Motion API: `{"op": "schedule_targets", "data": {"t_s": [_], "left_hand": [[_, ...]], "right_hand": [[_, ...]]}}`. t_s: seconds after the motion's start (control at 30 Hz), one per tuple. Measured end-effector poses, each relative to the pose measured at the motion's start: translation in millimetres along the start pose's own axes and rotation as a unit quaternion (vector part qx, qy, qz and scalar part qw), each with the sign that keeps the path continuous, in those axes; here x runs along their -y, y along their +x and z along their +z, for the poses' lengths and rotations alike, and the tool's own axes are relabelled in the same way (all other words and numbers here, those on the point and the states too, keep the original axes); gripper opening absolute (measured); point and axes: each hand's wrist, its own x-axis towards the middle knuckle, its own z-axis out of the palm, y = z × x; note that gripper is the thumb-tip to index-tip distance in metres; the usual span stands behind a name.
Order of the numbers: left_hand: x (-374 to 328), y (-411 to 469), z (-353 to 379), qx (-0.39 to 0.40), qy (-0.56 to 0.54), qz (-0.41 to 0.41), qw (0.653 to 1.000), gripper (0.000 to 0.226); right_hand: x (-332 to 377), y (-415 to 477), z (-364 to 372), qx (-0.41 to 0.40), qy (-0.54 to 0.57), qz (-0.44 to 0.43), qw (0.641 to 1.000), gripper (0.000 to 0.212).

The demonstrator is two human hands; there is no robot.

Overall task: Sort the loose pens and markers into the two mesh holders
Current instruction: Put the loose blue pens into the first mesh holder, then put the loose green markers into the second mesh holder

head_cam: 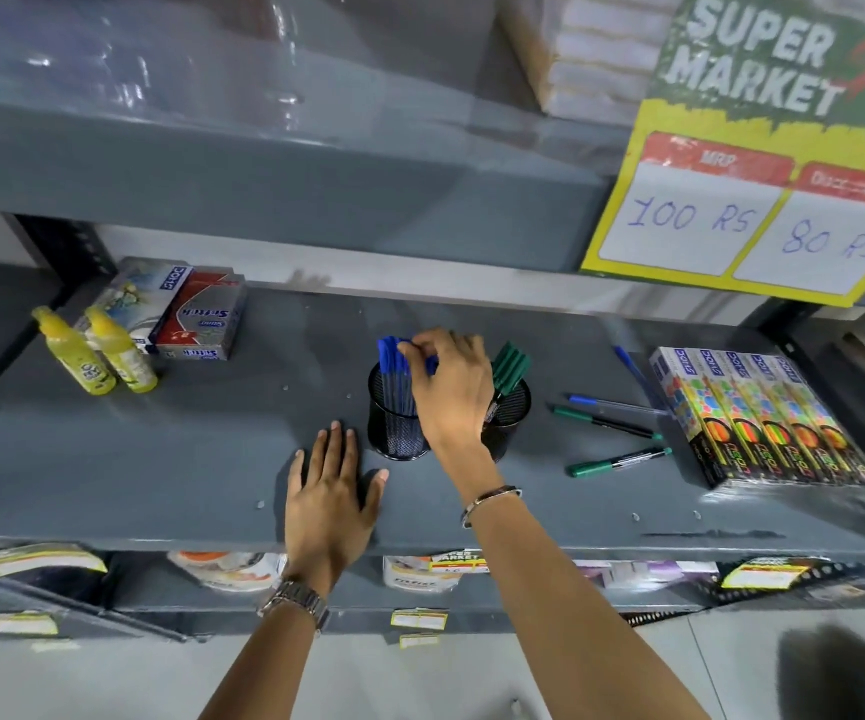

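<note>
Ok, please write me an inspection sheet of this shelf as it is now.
Surface: grey metal shelf, dusty.
Job's things: left mesh holder holds blue pens; right mesh holder holds green markers; four loose pens lie to the right.
Clutter: yellow bottles, boxes.
Grippers: left hand flat on shelf; right hand, fingers at the blue pens.
Cables: nothing seen.
Surroundings: price sign above.

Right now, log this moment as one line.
right hand at blue pens in left holder | left hand flat on shelf | loose pens remain
</note>
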Motion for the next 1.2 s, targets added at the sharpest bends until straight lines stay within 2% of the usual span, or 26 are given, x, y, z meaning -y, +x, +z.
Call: {"op": "schedule_targets", "data": {"t_s": [0.17, 0.33, 0.5, 0.6, 0.67, 0.77, 0.97, 1.2], "left_hand": [[-1.6, -1.4, -4.0, -0.002, -0.008, 0.005, 1.0, 0.078], [-1.8, -2.5, -7.8, -0.006, -0.001, 0.007, 1.0, 0.086], [-5.7, -1.6, -5.9, 0.008, 0.025, 0.005, 1.0, 0.078], [-2.8, -1.1, -3.9, 0.011, 0.03, 0.003, 0.999, 0.078], [-2.5, -1.0, -2.6, 0.009, 0.036, 0.004, 0.999, 0.076], [-3.9, -1.0, -1.9, 0.009, 0.039, -0.003, 0.999, 0.077], [-3.3, 0.0, -0.7, -0.004, 0.053, -0.009, 0.999, 0.074], [-5.5, 0.1, -1.6, -0.004, 0.058, -0.017, 0.998, 0.073]], "right_hand": [[-2.3, 1.4, 3.2, 0.019, -0.085, -0.031, 0.996, 0.023], [-6.7, -3.7, 0.0, 0.063, -0.069, -0.039, 0.995, 0.03], [-44.5, 2.8, -32.3, -0.025, -0.055, -0.037, 0.997, 0.031], [-100.0, 10.5, -60.4, -0.073, -0.091, 0.069, 0.991, 0.027], [-139.8, 13.2, -75.5, -0.041, -0.142, 0.149, 0.978, 0.026], [-181.5, 15.0, -84.8, 0.041, -0.212, 0.191, 0.957, 0.027], [-201.4, 22.8, -78.0, 0.168, -0.25, 0.158, 0.94, 0.029], [-205.5, 25.6, -75.0, 0.191, -0.214, 0.145, 0.947, 0.017]]}}
